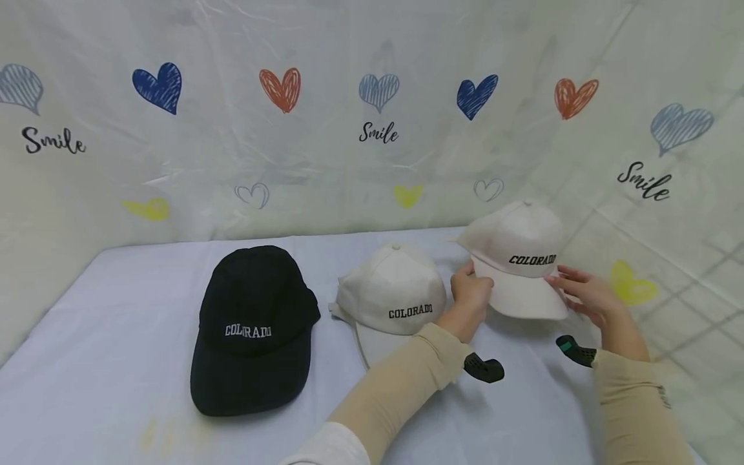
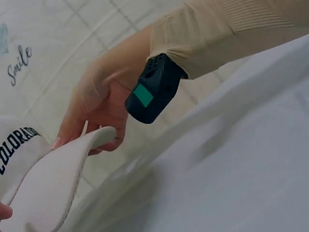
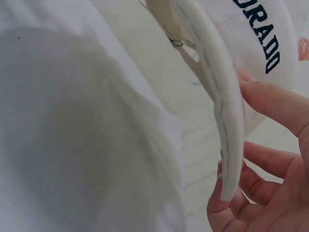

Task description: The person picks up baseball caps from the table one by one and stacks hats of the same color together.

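Observation:
A pale pinkish-white baseball cap [image 1: 523, 236] with dark COLORADO lettering is held by its brim between both hands at the right of the table. On the brim's left side, my left hand [image 1: 472, 297] grips with the thumb on top. My right hand [image 1: 589, 297] pinches the opposite side; in the right wrist view its thumb and curled fingers hold the brim edge [image 3: 231, 145]. The left wrist view shows the brim [image 2: 53, 183] curving down. Just left of my left hand sits a cream COLORADO cap [image 1: 392, 287], its brim partly hidden by my left forearm.
A black COLORADO cap [image 1: 256, 329] lies on the left half of the white-covered table [image 1: 128, 323], brim toward me. Behind and to the right hangs a pale curtain [image 1: 325, 155] printed with hearts and "Smile". Dark wrist devices [image 1: 485, 368] extend under both wrists.

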Demonstrator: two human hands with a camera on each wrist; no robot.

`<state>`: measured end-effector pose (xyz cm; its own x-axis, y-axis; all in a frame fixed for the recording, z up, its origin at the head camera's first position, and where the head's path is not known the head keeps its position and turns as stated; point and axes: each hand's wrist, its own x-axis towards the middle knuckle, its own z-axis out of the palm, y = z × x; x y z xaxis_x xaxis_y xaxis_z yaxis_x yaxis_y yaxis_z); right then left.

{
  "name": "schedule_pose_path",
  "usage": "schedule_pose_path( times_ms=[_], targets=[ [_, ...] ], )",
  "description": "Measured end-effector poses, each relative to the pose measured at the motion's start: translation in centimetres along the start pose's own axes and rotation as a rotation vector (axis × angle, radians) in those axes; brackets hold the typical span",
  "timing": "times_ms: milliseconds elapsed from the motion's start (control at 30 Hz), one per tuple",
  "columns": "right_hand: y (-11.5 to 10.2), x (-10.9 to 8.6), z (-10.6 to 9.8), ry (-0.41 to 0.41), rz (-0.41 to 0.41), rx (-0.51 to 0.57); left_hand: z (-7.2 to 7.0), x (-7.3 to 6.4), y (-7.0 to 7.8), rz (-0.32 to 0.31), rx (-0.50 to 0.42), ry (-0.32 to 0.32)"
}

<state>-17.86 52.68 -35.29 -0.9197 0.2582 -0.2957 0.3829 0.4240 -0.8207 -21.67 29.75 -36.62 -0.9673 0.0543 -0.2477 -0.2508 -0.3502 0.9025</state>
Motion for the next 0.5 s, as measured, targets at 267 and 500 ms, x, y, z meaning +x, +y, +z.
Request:
schedule_pose_path(
  times_ms=[267,500],
  targets=[
    [-0.6,-0.8,-0.3,-0.014,-0.04,-0.009,-0.5,-0.2,0.5,0.018,-0.027,-0.011],
    [-0.9,-1.3,-0.7,-0.02,-0.103,0.01,-0.8,-0.6,0.8,0.081,-0.1,-0.021]
  ],
)
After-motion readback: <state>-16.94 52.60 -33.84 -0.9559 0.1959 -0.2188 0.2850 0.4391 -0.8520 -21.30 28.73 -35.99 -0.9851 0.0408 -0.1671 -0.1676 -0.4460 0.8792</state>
